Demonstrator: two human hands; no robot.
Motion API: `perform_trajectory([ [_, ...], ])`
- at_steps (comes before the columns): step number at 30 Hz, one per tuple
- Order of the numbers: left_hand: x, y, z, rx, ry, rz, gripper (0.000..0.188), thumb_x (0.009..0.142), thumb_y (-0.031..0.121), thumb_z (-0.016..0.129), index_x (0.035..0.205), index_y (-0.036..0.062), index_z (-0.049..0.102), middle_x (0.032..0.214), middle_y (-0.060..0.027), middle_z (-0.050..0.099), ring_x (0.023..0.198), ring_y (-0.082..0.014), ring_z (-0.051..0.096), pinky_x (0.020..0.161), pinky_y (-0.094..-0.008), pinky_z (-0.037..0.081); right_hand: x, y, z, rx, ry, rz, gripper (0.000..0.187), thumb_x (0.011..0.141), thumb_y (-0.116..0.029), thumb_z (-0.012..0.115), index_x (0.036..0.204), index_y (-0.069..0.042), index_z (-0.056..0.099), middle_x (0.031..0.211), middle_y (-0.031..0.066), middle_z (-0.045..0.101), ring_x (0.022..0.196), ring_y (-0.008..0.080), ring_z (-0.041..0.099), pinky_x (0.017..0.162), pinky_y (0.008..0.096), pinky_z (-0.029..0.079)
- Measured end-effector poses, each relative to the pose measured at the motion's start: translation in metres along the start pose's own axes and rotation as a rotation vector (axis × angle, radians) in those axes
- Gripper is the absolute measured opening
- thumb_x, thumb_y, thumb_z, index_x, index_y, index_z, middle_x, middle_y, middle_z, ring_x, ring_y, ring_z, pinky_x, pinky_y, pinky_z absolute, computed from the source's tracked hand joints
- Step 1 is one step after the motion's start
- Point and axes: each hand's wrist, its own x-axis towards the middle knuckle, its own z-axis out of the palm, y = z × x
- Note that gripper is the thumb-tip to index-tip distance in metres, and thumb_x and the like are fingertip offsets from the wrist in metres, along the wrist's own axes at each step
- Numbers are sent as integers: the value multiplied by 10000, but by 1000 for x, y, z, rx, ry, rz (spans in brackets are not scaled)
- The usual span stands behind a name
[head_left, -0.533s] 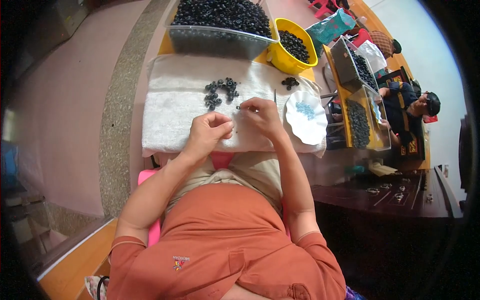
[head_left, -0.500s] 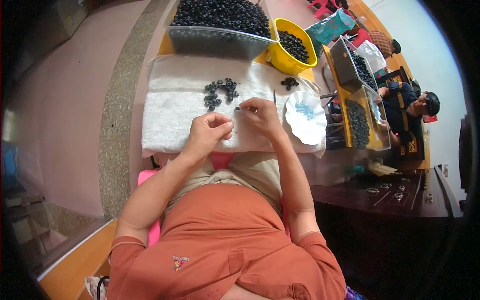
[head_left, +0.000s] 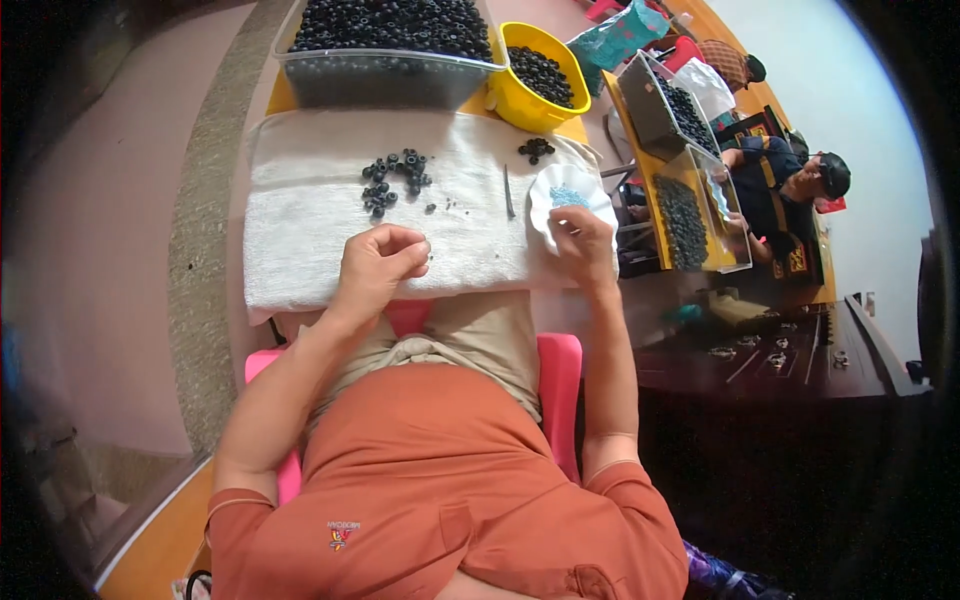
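My left hand [head_left: 380, 262] hovers over the near part of a white towel [head_left: 300, 215], thumb and forefinger pinched; what they hold, if anything, is too small to make out. My right hand [head_left: 584, 245] is at the near edge of a white scalloped plate [head_left: 543, 192], fingers curled together, their contents hidden. Tiny light-blue pieces [head_left: 568, 195] lie on that plate. Beyond my left hand sits a loose cluster of small black ring-shaped parts [head_left: 378, 190], with one part [head_left: 431, 208] apart from it. A slim dark pointed tool [head_left: 508, 190] rests left of the plate.
A clear bin [head_left: 385, 78] heaped with black parts and a yellow basin [head_left: 535, 105] of them stand at the far edge. A smaller black pile [head_left: 536, 150] lies before the basin. At right, a co-worker [head_left: 790, 200] sits by more bins [head_left: 690, 215].
My right hand has moved right, from beside my left hand to the plate. My left hand stays pinched over the towel. The whole view has shifted slightly.
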Motion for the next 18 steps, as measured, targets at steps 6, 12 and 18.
perform_trajectory([
  [6,0,-3,1,27,1,-18,108,887,80,699,959,10,661,855,-37,669,734,-96,640,715,-239,563,14,29,-24,-419,-77,-9,157,790,-51,667,936,-21,715,915,161,697,816,312,685,735,354,532],
  [12,-1,-3,1,29,-9,-32,110,887,81,701,963,12,660,857,-39,672,732,-98,640,703,-235,555,21,41,-20,-549,-141,-43,204,775,-51,631,951,-20,729,947,171,684,881,365,662,820,416,520],
  [18,-3,1,2,30,-15,-32,106,888,77,699,960,11,660,853,-40,672,727,-98,641,700,-234,554,27,40,-18,-546,-191,-38,185,779,-42,620,920,-16,737,952,180,681,891,373,655,837,427,513],
])
